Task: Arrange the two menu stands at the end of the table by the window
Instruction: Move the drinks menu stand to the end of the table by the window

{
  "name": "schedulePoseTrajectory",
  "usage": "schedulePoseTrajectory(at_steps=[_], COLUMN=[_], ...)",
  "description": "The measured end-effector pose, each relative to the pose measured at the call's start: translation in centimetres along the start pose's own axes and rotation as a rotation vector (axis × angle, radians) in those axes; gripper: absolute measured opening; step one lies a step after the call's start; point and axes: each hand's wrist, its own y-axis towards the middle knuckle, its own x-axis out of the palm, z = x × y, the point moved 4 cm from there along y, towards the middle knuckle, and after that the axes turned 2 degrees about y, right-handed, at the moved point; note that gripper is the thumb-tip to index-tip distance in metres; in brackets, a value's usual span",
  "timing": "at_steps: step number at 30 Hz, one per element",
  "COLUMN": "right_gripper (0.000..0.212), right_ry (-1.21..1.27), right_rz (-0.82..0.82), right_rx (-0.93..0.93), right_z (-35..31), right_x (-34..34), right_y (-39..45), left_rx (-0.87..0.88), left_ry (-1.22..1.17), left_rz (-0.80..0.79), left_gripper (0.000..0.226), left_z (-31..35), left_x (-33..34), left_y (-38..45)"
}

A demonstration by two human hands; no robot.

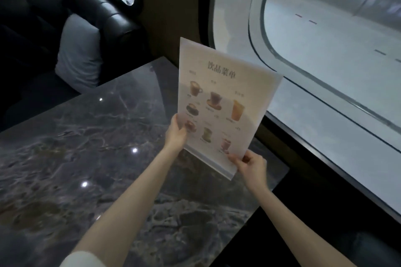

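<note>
Gripping one menu stand above the table, two hands: left hand, right hand, fingers pinching its lower edges.

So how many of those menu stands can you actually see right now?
1. The menu stand is held over the window end of the table, left hand at its side, right hand at its base. A second may be out of view.

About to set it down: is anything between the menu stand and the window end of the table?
Nothing visible: both the left hand and the right hand hold the menu stand, and the table looks bare there.
</note>
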Motion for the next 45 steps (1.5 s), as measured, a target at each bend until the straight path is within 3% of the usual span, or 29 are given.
schedulePoseTrajectory(at_steps=[6, 16, 32, 40, 45], right_gripper=[0.016, 0.014, 0.015, 0.011, 0.022], right_ry=[-0.017, 0.083, 0.066, -0.015, -0.048], right_rz=[0.115, 0.131, 0.131, 0.063, 0.028], right_rx=[-0.003, 0.049, 0.024, -0.004, 0.066], right_z=[1.5, 3.5, 4.6, 4.1, 4.2], right_x=[-3.2, -4.8, -4.5, -4.4, -4.3], right_y=[2.7, 5.9, 7.5, 7.0, 7.2], left_rx=[0.125, 0.087, 0.154, 0.179, 0.165], left_ry=[0.022, 0.078, -0.023, -0.022, -0.006], left_rz=[-0.094, -0.131, -0.117, -0.108, -0.167], left_gripper=[0.047, 0.052, 0.046, 0.056, 0.062], left_z=[3.1, 5.6, 5.6, 5.0, 4.7], left_x=[5.3, 9.7, 10.6, 10.7, 10.5], left_y=[3.0, 6.7, 7.4, 7.0, 7.1])
